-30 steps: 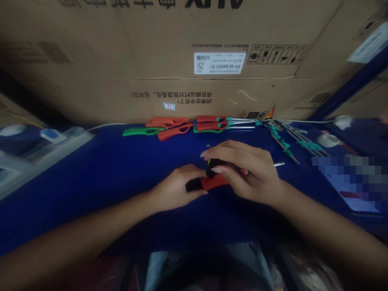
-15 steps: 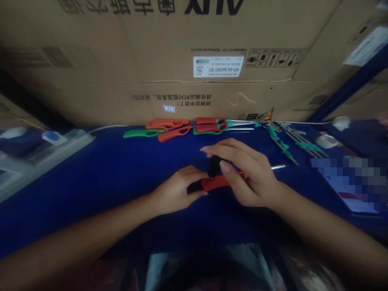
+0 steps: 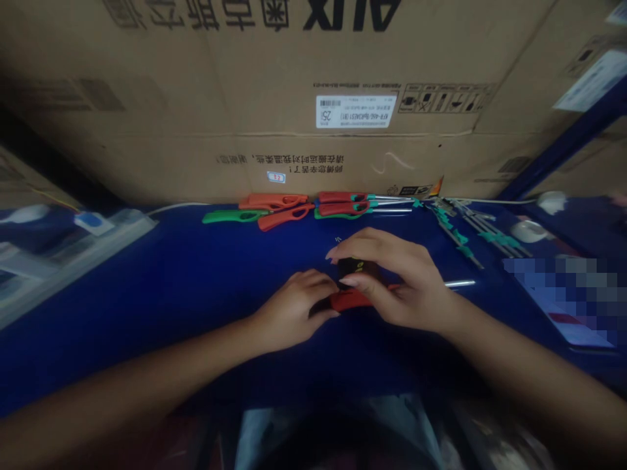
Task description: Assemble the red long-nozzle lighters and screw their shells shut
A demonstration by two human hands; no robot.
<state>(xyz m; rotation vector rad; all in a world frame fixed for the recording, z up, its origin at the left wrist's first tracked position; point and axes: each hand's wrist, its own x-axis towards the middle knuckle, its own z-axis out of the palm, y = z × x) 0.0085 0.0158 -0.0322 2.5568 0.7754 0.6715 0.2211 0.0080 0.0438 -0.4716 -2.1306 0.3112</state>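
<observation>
A red long-nosed gas lighter (image 3: 350, 299) lies crosswise in front of me, its silver tube (image 3: 463, 284) poking out beyond my right hand. My left hand (image 3: 298, 307) is closed around the lighter's dark handle end, thumb below and fingers above. Between the thumb and fingers of my right hand (image 3: 399, 274) is a black piece with yellow marks (image 3: 360, 266), just above the lighter's red body. The exact kind of that piece is not clear. My right palm hides the lighter's middle, and I cannot tell whether it touches it.
Several orange, green and red lighters (image 3: 284, 215) lie along the cardboard box (image 3: 274, 111) at the back of the blue table (image 3: 196, 274). Metal tubes with green parts (image 3: 494, 235) are heaped at the right, near a blurred-out flat item (image 3: 563, 307). A clear tray (image 3: 122, 228) sits left.
The black piece has turned, so yellow marks now show on it. Both hands and the lighter have shifted slightly right in view. A small pale mark now shows on the table above the right fingertips.
</observation>
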